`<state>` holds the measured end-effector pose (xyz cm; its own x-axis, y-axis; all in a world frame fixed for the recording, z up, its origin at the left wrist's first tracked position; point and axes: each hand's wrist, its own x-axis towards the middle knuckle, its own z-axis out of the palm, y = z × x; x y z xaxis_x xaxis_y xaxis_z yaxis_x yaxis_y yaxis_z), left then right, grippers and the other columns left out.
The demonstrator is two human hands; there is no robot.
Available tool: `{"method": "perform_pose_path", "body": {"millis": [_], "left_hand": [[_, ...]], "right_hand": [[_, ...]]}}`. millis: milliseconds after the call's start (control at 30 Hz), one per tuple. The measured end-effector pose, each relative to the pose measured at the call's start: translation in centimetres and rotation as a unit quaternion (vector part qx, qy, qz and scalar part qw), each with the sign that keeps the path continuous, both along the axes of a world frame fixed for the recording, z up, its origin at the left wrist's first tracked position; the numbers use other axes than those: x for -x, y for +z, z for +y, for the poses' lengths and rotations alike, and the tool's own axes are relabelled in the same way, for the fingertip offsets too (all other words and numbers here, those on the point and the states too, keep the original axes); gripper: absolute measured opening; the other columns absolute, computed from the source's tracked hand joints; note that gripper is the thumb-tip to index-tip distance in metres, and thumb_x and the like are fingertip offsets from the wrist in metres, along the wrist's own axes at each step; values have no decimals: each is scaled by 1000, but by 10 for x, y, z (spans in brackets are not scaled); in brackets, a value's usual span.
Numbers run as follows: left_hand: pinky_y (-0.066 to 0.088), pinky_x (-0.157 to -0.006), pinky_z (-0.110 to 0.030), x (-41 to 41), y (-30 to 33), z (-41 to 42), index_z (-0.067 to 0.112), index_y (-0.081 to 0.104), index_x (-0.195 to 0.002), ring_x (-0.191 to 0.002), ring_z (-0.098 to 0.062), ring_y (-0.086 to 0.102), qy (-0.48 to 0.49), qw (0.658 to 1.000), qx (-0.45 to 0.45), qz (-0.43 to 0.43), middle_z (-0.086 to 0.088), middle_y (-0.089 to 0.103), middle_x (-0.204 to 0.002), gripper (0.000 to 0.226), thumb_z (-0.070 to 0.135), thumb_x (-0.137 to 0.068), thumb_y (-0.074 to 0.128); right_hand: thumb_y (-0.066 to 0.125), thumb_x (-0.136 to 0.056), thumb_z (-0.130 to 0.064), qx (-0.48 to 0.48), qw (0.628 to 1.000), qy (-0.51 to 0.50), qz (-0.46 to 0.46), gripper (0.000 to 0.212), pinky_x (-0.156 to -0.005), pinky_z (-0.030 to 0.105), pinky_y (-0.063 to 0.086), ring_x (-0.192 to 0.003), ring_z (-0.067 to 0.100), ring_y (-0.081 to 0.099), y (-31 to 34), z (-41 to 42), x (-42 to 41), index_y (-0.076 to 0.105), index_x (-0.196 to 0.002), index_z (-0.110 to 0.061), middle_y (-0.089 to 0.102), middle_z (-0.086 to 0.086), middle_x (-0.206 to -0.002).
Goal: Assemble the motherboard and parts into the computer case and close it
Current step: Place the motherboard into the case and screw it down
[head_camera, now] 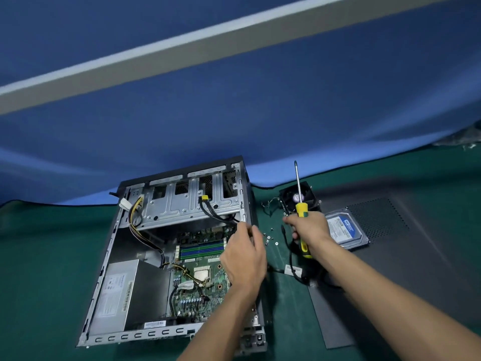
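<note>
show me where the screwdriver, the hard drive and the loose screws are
screwdriver (301, 209): head view, on its yellow handle above the right hand.
hard drive (345, 228): head view, on its blue label.
loose screws (268, 239): head view, on one screw on the mat.

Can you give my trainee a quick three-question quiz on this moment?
1. True or false: the right hand grips the screwdriver with its tip pointing away from the person.
2. Which lies on the side panel? A) hard drive B) power supply
3. Fill in: the loose screws lie on the green ____.

Key: 1 true; 2 A; 3 mat.
</note>
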<state>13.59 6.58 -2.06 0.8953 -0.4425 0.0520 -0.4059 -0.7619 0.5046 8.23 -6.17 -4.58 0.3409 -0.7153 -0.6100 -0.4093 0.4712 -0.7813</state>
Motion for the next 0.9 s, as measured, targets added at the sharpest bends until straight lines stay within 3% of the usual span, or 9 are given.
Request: {"method": "perform_pose_path", "body": {"millis": [67, 133, 233, 400, 600, 800, 900], "left_hand": [[20, -49, -19, -6, 6, -4, 27, 43, -75, -49, 5, 34, 28, 999, -9, 40, 15, 42, -53, 23, 31, -97, 43], [25, -49, -23, -14, 16, -13, 20, 53, -70, -48, -4, 41, 43, 986, 42, 155, 10, 49, -54, 31, 27, -98, 42], [27, -45, -25, -19, 41, -29, 12, 61, -69, -37, -8, 37, 34, 926, 167, 337, 0, 50, -50, 43, 25, -102, 37], [18, -33, -12, -22, 71, -38, 9, 56, -71, -28, -5, 24, 65, 828, 198, 521, 2, 48, -45, 41, 27, -103, 37], [15, -31, -10, -32, 81, -29, 13, 58, -73, -28, -4, 25, 118, 769, 225, 587, 3, 43, -42, 38, 21, -102, 36], [28, -30, -9, -43, 82, -24, 13, 69, -83, -29, -4, 39, 138, 709, 262, 640, 1, 46, -41, 39, 21, -102, 36], [33, -32, -10, -45, 84, -20, 14, 71, -84, -31, -4, 45, 129, 702, 263, 649, 2, 50, -44, 33, 20, -100, 43]], "right_hand": [[72, -78, -6, 6, 999, -14, -43, 24, -47, 27, 37, -35, 14, 42, 19, -1, 4, 58, -59, -11, 47, -1, -42], [72, -79, -6, 18, 997, -16, -76, 16, -46, 25, 39, -34, 11, 40, 37, 0, 5, 63, -65, -9, 45, -4, -41], [72, -80, -8, 44, 994, 2, -100, 9, -41, 22, 37, -35, 10, 42, 57, 6, 3, 67, -72, -7, 46, -4, -42], [69, -81, -7, 58, 990, 21, -123, 15, -46, 25, 39, -39, 13, 44, 67, 20, -7, 67, -67, -10, 51, -6, -39], [68, -81, -7, 107, 983, 81, -127, 18, -39, 20, 36, -34, 9, 43, 70, 28, -17, 64, -65, -14, 56, -3, -46], [71, -80, -7, 117, 976, 106, -148, 16, -42, 23, 38, -39, 9, 46, 73, 31, -23, 64, -69, -15, 60, 0, -52], [72, -81, -7, 125, 970, 138, -154, 9, -41, 22, 38, -38, 10, 45, 74, 25, -21, 66, -75, -9, 59, 2, -52]]}}
